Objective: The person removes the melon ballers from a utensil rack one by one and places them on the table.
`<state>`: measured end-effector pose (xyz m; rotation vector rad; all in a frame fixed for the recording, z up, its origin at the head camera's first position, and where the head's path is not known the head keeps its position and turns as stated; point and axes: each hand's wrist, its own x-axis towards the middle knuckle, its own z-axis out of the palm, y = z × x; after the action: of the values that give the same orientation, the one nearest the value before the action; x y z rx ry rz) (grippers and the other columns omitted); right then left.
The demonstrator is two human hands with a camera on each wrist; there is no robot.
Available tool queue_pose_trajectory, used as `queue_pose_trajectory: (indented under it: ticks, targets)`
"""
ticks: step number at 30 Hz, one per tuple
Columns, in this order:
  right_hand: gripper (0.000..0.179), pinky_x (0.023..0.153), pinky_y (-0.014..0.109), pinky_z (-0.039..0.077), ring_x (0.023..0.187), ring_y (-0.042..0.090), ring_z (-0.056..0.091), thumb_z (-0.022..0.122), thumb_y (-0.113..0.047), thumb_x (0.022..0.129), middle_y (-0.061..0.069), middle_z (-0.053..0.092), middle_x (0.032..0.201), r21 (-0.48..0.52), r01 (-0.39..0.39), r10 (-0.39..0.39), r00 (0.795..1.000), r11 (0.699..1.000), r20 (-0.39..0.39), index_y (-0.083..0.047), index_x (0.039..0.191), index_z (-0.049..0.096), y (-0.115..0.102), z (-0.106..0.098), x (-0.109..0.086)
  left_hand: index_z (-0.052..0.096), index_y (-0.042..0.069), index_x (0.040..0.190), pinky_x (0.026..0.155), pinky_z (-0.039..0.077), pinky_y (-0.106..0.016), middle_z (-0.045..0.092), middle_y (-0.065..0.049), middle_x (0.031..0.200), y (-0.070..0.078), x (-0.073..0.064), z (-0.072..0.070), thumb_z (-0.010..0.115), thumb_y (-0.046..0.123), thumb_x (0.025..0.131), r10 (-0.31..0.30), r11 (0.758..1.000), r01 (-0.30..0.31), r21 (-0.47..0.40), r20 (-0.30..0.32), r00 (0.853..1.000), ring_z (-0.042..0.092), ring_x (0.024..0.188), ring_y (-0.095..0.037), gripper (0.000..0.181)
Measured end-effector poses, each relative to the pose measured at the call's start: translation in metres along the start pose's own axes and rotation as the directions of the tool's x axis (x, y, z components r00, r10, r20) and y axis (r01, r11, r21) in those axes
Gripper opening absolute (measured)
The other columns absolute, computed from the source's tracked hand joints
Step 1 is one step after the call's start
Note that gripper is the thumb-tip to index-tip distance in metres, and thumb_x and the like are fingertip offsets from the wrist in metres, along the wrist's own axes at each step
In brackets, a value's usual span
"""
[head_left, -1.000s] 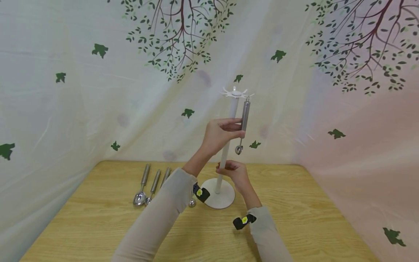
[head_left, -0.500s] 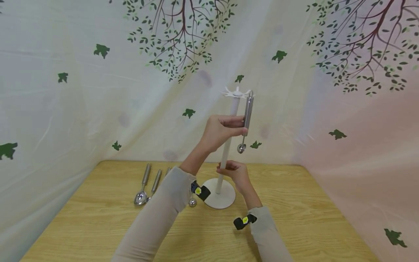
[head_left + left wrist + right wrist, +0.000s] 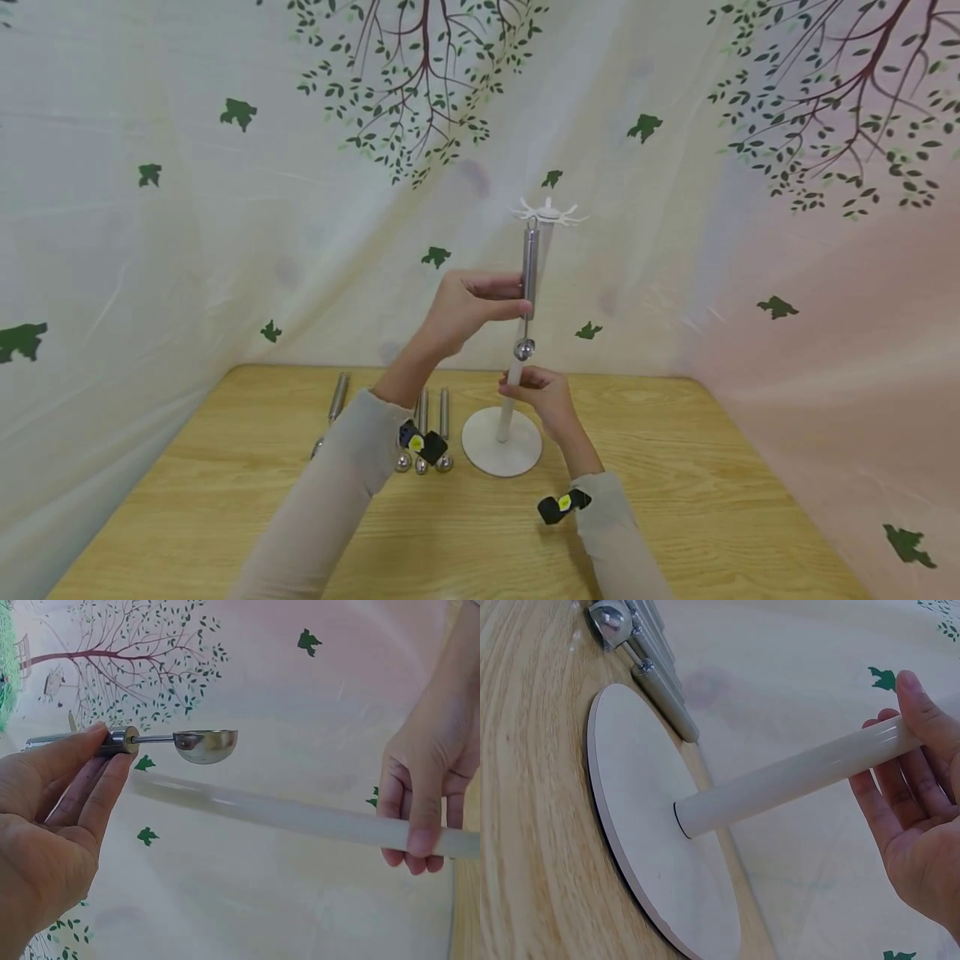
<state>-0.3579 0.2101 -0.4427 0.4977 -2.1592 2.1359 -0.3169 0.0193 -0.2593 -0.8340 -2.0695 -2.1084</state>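
Note:
My left hand (image 3: 468,312) pinches the thick handle of a small metal scoop (image 3: 530,267) with a hemispherical bowl. The scoop hangs upright, bowl down, and its end loop overlaps the left-front prongs of the white stand (image 3: 517,373) in the head view. Seen from the left wrist, thumb and fingertips grip the handle near its neck, and the scoop's bowl (image 3: 206,746) shows past them. My right hand (image 3: 547,400) holds the stand's pole low down, thumb on one side and fingers on the other. The stand's round base (image 3: 652,817) sits on the table.
Several more metal scoops (image 3: 444,417) lie in a row on the wooden table (image 3: 637,467), left of the base. One larger scoop (image 3: 339,398) lies farther left, partly hidden by my sleeve (image 3: 337,492). A printed cloth (image 3: 360,250) hangs behind the table.
My left hand has carried the scoop leftward from the stand's right prongs to its left-front side. The right hand stays on the pole. More scoops show beside my left sleeve.

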Motion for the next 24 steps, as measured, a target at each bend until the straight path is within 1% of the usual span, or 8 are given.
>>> queue_pose_trajectory:
  ticks: [4,9,15,18,21,24]
  targets:
    - [0.035,0.089,0.027,0.062,0.092,0.011,0.073,0.08,-0.004,0.086,-0.007,0.078,0.094,-0.003,0.019,-0.019,1.0,1.0,0.017,0.013,0.114,0.067,0.0,-0.001,0.001,0.071,-0.002,0.122,0.093,0.061,-0.036,0.076,-0.019,0.112,-0.011,-0.007,-0.015,0.08,-0.001,0.085,-0.036,0.999,0.036,0.016,-0.007,0.999,0.077,0.093,-0.017,0.038]
    - [0.035,0.092,0.03,0.061,0.094,0.012,0.075,0.076,-0.001,0.089,-0.006,0.078,0.096,0.005,0.028,-0.029,0.998,1.0,0.053,0.016,0.117,0.064,0.0,-0.005,0.002,0.07,-0.001,0.124,0.093,0.061,-0.036,0.077,-0.016,0.11,-0.028,-0.02,-0.038,0.079,0.001,0.086,-0.087,0.995,0.087,0.053,-0.001,0.996,0.077,0.092,-0.016,0.039]
    - [0.041,0.096,0.034,0.06,0.099,0.012,0.075,0.076,-0.005,0.091,-0.005,0.078,0.101,-0.01,0.002,-0.001,0.995,1.0,0.098,0.018,0.121,0.062,0.001,-0.009,0.003,0.068,-0.001,0.127,0.095,0.06,-0.035,0.078,-0.013,0.109,-0.045,-0.039,-0.07,0.078,0.003,0.088,-0.135,0.984,0.135,0.114,0.0,0.991,0.077,0.093,-0.014,0.041]
    - [0.037,0.097,0.036,0.06,0.1,0.013,0.075,0.075,-0.005,0.091,-0.004,0.078,0.102,-0.012,-0.005,0.006,0.994,1.0,0.109,0.015,0.12,0.064,0.002,-0.01,0.003,0.068,-0.001,0.127,0.093,0.061,-0.031,0.079,-0.009,0.106,-0.054,-0.05,-0.087,0.078,0.004,0.088,-0.165,0.976,0.167,0.142,-0.02,0.986,0.076,0.091,-0.012,0.041]
    - [0.035,0.097,0.035,0.06,0.101,0.013,0.074,0.075,-0.005,0.091,-0.004,0.078,0.103,-0.014,-0.01,0.012,0.994,1.0,0.112,0.013,0.12,0.066,0.002,-0.011,0.002,0.067,-0.002,0.127,0.09,0.062,-0.03,0.079,-0.006,0.104,-0.062,-0.061,-0.103,0.079,0.005,0.088,-0.184,0.969,0.185,0.165,-0.022,0.983,0.076,0.09,-0.011,0.042]
    - [0.035,0.097,0.034,0.06,0.101,0.012,0.074,0.074,-0.005,0.092,-0.004,0.078,0.103,-0.017,-0.015,0.017,0.994,1.0,0.112,0.013,0.12,0.065,0.002,-0.01,0.002,0.067,-0.004,0.128,0.088,0.062,-0.03,0.079,-0.009,0.105,-0.071,-0.074,-0.12,0.079,0.005,0.088,-0.196,0.962,0.193,0.195,-0.005,0.981,0.075,0.091,-0.011,0.043]
